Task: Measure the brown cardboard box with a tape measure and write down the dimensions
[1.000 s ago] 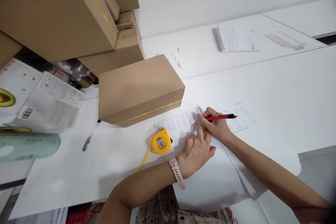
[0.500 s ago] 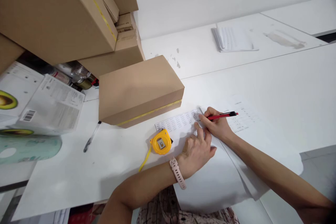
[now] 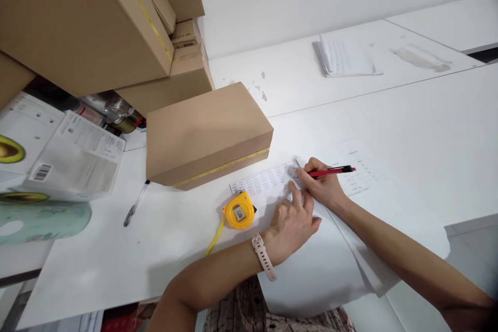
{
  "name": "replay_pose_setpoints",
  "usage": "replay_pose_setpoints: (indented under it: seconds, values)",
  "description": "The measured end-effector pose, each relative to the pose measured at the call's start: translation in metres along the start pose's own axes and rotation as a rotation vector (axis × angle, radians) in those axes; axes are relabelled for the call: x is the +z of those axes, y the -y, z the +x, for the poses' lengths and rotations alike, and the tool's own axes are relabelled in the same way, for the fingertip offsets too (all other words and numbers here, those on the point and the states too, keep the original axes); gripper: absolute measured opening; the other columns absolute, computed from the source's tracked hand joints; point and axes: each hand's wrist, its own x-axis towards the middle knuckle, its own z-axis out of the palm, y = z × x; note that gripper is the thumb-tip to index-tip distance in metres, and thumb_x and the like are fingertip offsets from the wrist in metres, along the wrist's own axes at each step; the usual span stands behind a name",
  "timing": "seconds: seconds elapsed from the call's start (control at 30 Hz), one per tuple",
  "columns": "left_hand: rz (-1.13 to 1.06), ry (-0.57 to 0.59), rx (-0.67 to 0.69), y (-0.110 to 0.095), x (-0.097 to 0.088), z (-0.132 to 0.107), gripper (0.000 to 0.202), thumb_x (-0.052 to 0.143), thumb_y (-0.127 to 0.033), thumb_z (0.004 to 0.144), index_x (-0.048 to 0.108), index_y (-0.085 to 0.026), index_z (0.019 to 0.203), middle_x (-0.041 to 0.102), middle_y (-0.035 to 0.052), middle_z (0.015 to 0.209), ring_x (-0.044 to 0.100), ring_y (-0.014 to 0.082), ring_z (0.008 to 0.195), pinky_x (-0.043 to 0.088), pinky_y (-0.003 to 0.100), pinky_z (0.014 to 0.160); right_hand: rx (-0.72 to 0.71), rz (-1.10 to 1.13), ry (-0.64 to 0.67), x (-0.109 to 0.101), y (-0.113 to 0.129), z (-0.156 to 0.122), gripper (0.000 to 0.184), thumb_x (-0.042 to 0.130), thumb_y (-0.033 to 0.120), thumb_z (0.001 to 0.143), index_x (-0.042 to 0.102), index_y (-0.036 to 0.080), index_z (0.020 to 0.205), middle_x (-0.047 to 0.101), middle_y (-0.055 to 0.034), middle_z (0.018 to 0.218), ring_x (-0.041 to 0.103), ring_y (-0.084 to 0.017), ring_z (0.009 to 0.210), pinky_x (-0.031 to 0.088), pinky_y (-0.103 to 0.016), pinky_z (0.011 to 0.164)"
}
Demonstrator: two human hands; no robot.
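Right hand (image 3: 322,188): fingers closed around a red pen (image 3: 330,170). The pen has a slim red barrel with a black end piece pointing right. It lies nearly level, and its writing end meets the printed sheet (image 3: 268,181) at the upper right of a block of small grey print (the print is too small to read).

Left hand (image 3: 292,224): it grips nothing and lies palm down on the same sheet with fingers loosely bent, just below and touching the right hand. A pale pink watch strap (image 3: 264,258) circles the wrist.

The sheet lies on a white table (image 3: 420,129) at its near edge, and its lower part (image 3: 311,275) is blank. A second sheet (image 3: 361,176) lies partly under it to the right.

A yellow tape measure (image 3: 238,211) sits just left of the left hand, with a length of yellow tape trailing toward the near edge. Behind it stands a closed brown cardboard box (image 3: 206,132) with a yellow strip along its side, and larger boxes (image 3: 81,21) are stacked up at the left. A dark pen (image 3: 134,204) lies loose on the table left of the box. A small stack of papers (image 3: 346,57) lies well apart at the far side.
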Motion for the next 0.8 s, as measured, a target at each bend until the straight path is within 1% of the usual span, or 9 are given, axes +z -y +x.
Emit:
replay_pose_setpoints:
  seconds: [0.27, 0.53, 0.8]
  values:
    - [-0.021, 0.006, -0.001, 0.0001, 0.0005, 0.0002, 0.064, 0.048, -0.051, 0.099, 0.047, -0.006, 0.145, 0.052, 0.0301, 0.143, 0.069, 0.0195, 0.071, 0.055, 0.028, 0.057, -0.014, -0.019, 0.004, 0.0008, 0.0003, 0.0003, 0.037, 0.067, 0.041, 0.085, 0.041, 0.023, 0.066, 0.038, 0.0050, 0.059, 0.034, -0.011, 0.054, 0.029, -0.027, 0.049]
    - [0.003, 0.006, 0.006, 0.0006, -0.0029, -0.0005, 0.064, 0.047, -0.051, 0.100, 0.047, -0.006, 0.145, 0.053, 0.0292, 0.143, 0.069, 0.0184, 0.071, 0.055, 0.027, 0.059, -0.023, -0.016, 0.015, -0.0006, -0.0006, 0.0014, 0.034, 0.068, 0.034, 0.082, 0.041, 0.023, 0.064, 0.039, 0.0052, 0.058, 0.035, -0.011, 0.055, 0.030, -0.028, 0.051]
    - [-0.005, 0.002, 0.005, 0.0005, -0.0006, -0.0006, 0.065, 0.047, -0.052, 0.099, 0.047, -0.006, 0.146, 0.052, 0.0299, 0.143, 0.069, 0.0189, 0.071, 0.054, 0.027, 0.058, -0.006, -0.002, -0.004, 0.0002, -0.0025, 0.0013, 0.036, 0.068, 0.037, 0.084, 0.041, 0.023, 0.065, 0.039, 0.0051, 0.059, 0.035, -0.011, 0.054, 0.029, -0.027, 0.050]
